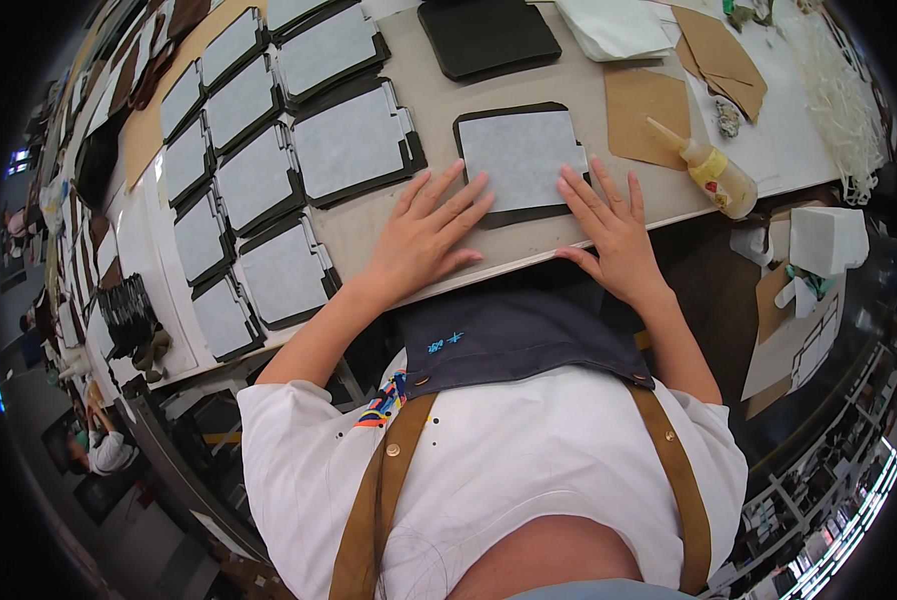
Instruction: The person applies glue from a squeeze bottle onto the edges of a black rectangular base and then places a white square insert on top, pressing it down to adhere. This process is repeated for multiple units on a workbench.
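Note:
A black panel (525,214) lies near the front edge of the table, with a pale grey sheet (519,150) over most of it. My left hand (424,232) is open, fingers spread, its fingertips touching or just over the panel's left side. On the other side, my right hand (614,225) rests flat with fingers apart, its fingertips on the sheet's right edge. Neither hand grips anything. Several similar panels (351,145) with pale sheets are laid out in rows to the left.
Behind the panel sits a stack of black pieces (489,38), beside folded white sheets (617,28). At right are a brown card (647,115), a squeeze bottle (721,182) with a pointed nozzle, and tangled whitish strips (841,100). A white box (827,240) stands off the table's right side.

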`<state>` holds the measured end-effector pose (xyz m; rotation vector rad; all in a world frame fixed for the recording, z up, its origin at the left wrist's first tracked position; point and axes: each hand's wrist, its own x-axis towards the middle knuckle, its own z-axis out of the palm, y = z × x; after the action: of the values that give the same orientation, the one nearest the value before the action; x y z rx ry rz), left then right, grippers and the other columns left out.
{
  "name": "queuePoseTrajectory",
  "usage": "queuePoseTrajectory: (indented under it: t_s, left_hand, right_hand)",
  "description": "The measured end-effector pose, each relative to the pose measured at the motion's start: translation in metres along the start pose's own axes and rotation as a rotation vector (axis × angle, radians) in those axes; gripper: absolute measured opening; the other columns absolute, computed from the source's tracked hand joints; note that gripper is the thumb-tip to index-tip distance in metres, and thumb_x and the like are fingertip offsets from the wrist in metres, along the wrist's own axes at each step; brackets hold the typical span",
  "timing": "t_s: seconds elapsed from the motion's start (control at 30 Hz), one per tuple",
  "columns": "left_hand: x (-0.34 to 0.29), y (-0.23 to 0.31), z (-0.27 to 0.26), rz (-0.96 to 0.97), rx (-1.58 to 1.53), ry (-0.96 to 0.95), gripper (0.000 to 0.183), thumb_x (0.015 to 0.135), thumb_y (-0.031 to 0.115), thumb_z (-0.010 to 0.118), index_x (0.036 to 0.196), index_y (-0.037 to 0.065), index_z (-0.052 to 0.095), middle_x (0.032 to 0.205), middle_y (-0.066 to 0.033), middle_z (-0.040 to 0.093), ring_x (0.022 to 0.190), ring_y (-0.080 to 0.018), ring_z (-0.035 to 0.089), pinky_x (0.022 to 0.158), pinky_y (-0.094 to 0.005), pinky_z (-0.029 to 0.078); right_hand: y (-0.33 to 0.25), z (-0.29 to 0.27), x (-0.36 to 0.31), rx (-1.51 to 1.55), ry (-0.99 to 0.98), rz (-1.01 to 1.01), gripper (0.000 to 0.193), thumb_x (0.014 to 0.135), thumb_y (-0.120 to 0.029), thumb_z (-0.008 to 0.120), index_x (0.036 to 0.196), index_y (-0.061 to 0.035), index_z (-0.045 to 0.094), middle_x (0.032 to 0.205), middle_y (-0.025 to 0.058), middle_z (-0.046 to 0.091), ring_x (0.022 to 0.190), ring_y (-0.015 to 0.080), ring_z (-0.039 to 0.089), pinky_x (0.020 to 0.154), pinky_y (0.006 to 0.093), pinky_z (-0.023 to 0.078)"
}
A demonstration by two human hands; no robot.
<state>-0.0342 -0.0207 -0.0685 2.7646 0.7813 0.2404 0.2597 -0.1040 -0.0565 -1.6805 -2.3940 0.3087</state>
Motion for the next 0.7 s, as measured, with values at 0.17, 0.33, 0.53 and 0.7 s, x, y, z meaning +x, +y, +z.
queuePoseTrajectory:
  t_s: [0.17, 0.33, 0.53, 0.7]
  left_hand:
    - [-0.002, -0.003, -0.004, 0.008, -0.001, -0.011, 0.08, 0.081, 0.043, 0.072, 0.151, 0.016, 0.045, 0.161, -0.0035, 0.037, 0.151, -0.0304, 0.027, 0.123, -0.0485, 0.02]
    - [-0.007, -0.006, -0.003, -0.047, -0.171, 0.088, 0.085, 0.081, 0.044, 0.072, 0.153, 0.011, 0.04, 0.161, -0.0085, 0.036, 0.151, -0.0321, 0.025, 0.123, -0.0497, 0.02]
    - [0.016, 0.009, 0.001, -0.004, -0.037, 0.02, 0.087, 0.083, 0.051, 0.068, 0.152, 0.008, 0.04, 0.162, -0.011, 0.033, 0.152, -0.033, 0.025, 0.123, -0.05, 0.019]
    - [0.004, 0.001, 0.004, -0.068, -0.017, 0.078, 0.085, 0.084, 0.052, 0.066, 0.152, 0.008, 0.041, 0.163, -0.0108, 0.032, 0.152, -0.0333, 0.024, 0.123, -0.0509, 0.017]
  right_hand:
    - [0.005, -0.003, -0.004, -0.031, 0.007, -0.006, 0.081, 0.085, -0.048, 0.069, 0.153, -0.013, 0.042, 0.162, 0.0004, 0.036, 0.153, 0.0262, 0.023, 0.124, 0.0565, 0.01]
    - [0.021, 0.004, -0.012, 0.016, 0.196, 0.037, 0.085, 0.085, -0.049, 0.069, 0.153, -0.0072, 0.039, 0.161, 0.0069, 0.035, 0.153, 0.0268, 0.024, 0.124, 0.0559, 0.01]
    - [0.012, -0.001, 0.011, 0.005, 0.072, 0.043, 0.093, 0.086, -0.053, 0.066, 0.156, -0.0035, 0.03, 0.163, 0.0125, 0.031, 0.153, 0.0294, 0.022, 0.124, 0.0534, 0.01]
    - [0.019, -0.004, 0.001, -0.021, 0.121, 0.11, 0.094, 0.086, -0.053, 0.068, 0.156, -0.0033, 0.03, 0.162, 0.0121, 0.031, 0.153, 0.0294, 0.022, 0.124, 0.0537, 0.01]
